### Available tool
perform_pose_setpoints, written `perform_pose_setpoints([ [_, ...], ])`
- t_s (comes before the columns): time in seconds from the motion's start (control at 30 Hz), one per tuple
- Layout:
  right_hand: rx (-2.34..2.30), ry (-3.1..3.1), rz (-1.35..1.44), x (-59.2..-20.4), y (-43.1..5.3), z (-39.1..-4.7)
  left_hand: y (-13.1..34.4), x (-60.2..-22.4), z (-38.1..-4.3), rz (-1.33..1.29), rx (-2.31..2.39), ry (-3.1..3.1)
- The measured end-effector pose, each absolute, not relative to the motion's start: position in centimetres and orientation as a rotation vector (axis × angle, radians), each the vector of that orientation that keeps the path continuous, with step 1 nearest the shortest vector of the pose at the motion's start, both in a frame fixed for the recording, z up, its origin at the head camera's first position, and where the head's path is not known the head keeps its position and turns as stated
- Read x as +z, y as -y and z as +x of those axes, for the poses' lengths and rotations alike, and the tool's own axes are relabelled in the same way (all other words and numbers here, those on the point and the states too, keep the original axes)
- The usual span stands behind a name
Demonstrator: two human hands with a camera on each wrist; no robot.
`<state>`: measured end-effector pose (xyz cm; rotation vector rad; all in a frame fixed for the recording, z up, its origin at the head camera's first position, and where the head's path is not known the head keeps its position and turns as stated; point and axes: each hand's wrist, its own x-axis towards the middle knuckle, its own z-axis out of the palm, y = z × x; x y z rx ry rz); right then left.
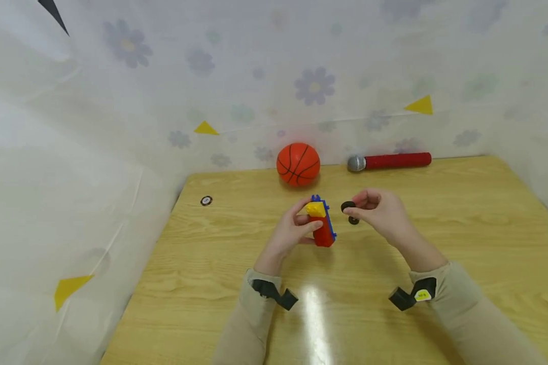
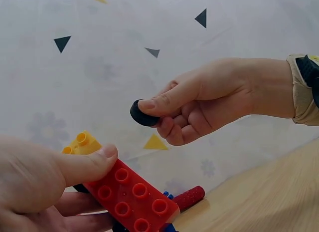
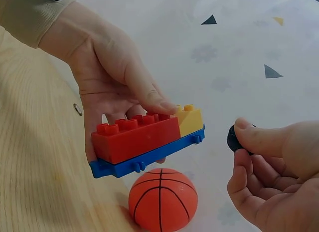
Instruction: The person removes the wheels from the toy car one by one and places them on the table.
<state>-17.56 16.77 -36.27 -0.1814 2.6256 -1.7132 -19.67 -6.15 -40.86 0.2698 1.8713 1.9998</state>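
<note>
My left hand (image 1: 289,230) grips a toy block car (image 3: 144,142) and holds it raised over the table. The car has a red studded brick (image 2: 132,197) and a yellow sloped brick (image 3: 191,121) on a blue base (image 3: 149,157). Two bare pegs stick out of the base on the side facing my right hand. Dark round parts show at its other side in the left wrist view, partly hidden by fingers. My right hand (image 1: 383,213) pinches a black wheel (image 2: 143,114) between thumb and fingers, apart from the car. Another black wheel (image 1: 353,220) lies on the table below.
An orange basketball (image 1: 298,165) sits at the table's back edge. To its right lies a microphone (image 1: 390,161) with a red handle. A small dark-rimmed disc (image 1: 206,201) is at the back left of the wooden table (image 1: 187,274). Patterned cloth (image 1: 255,81) hangs behind.
</note>
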Motion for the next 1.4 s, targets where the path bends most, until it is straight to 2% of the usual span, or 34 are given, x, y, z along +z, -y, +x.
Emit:
perform_pose_setpoints([
  [1.4,-1.704,-2.645,-0.203,-37.0,-19.3,-17.8,6.6,-40.1,-19.8,0.28,1.992,-1.884],
])
